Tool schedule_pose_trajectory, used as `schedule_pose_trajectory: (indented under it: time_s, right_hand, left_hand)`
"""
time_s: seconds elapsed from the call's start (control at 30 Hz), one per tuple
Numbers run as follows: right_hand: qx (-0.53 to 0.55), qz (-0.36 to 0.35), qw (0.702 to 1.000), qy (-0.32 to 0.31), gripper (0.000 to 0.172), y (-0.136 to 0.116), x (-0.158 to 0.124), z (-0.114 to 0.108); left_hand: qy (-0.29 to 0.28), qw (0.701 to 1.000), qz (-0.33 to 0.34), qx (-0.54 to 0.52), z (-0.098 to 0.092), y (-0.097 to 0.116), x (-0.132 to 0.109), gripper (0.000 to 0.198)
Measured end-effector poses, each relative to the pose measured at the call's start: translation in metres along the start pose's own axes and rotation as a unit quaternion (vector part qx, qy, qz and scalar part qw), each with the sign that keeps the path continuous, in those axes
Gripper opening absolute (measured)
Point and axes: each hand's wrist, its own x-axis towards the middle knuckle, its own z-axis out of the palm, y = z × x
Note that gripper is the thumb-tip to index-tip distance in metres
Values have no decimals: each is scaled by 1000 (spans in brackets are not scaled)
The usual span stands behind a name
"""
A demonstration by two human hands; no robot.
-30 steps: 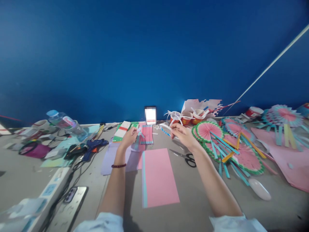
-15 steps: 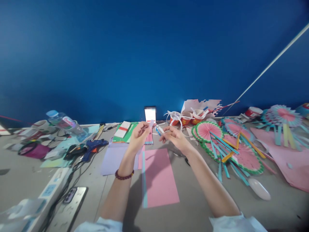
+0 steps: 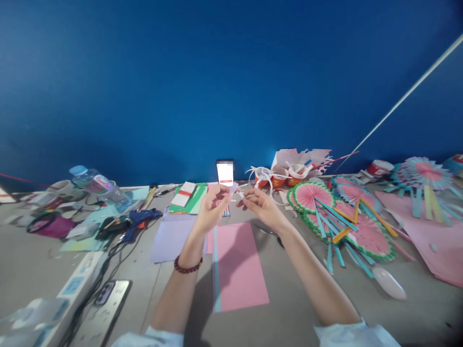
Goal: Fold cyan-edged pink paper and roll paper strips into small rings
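Note:
Above the far end of the pink paper sheet [image 3: 241, 270], my left hand [image 3: 209, 208] pinches a small pale lilac piece [image 3: 235, 187]. It looks like a scrap of paper or film. My right hand [image 3: 265, 208] faces it from the right, fingers closed on a small white piece [image 3: 241, 193] whose kind I cannot make out. The two pieces are very near each other; whether they touch is unclear. A pale blue strip runs along the left edge of the pink sheet. Behind my fingers lie striped pink sticks [image 3: 226, 210], partly hidden.
Purple paper [image 3: 171, 238] and a green pack [image 3: 197, 193] lie left, near a blue glue gun [image 3: 139, 219] and a bottle [image 3: 101, 187]. A lit phone [image 3: 225, 172] leans on the wall. Right are red cups [image 3: 279, 178], watermelon paper fans [image 3: 313, 196] and scissors [image 3: 271, 233].
My left hand has shifted slightly right with the lilac piece, closer to my right hand. The blue-and-white end seen between the hands no longer shows.

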Motion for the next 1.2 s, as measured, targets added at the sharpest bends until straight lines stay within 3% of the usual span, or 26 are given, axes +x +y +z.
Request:
schedule_pose_trajectory:
  time_s: [0.23,0.47,0.63,0.77,0.97,1.07,1.2]
  right_hand:
    - [-17,-14,1000,12,26,10,3,-2]
    - [-26,-26,999,30,39,11,5,-2]
    - [-52,-24,997,44,23,16,7,-3]
    - [-19,-13,998,56,20,21,10,-3]
    - [68,19,993,100,32,12,7,-2]
    - [115,39,989,81,33,2,3,-3]
    - [91,56,993,54,30,-9,-5,-3]
  left_hand:
    - [-8,999,-5,-50,-1,0,3,21]
    - [-33,997,-38,-51,6,6,1,24]
    - [-37,996,-42,-67,8,9,-2,25]
    - [-7,998,-35,-59,2,9,-2,25]
    - [126,991,39,-19,-9,-2,4,21]
    - [155,987,-7,-41,-10,-8,9,23]
    - [172,980,-66,-82,-8,-10,11,27]
